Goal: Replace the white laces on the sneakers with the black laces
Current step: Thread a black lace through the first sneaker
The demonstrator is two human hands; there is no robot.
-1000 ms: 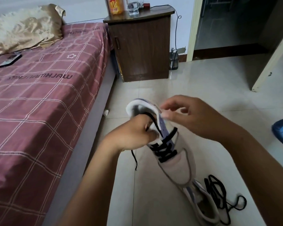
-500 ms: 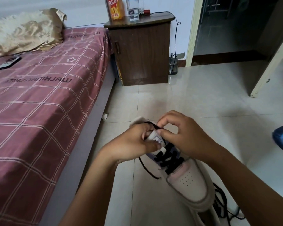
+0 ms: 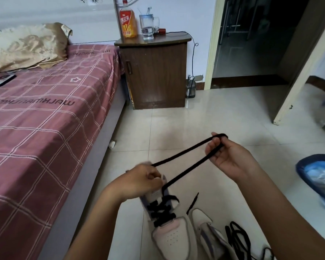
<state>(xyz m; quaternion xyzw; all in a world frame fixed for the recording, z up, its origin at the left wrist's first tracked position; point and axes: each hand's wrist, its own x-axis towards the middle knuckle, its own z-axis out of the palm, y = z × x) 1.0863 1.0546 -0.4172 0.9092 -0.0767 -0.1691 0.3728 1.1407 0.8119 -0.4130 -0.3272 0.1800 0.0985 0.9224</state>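
Right hand pinches my black lace drawn taut as 2 strands up from the sneaker, which my left hand grips at the collar above the floor, probably to brace against the pull.

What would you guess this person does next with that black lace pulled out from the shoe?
Probably keep drawing the black lace taut: the right hand holds its loop away while the left hand grips the sneaker collar, and the lace appears threaded nearly to the top.
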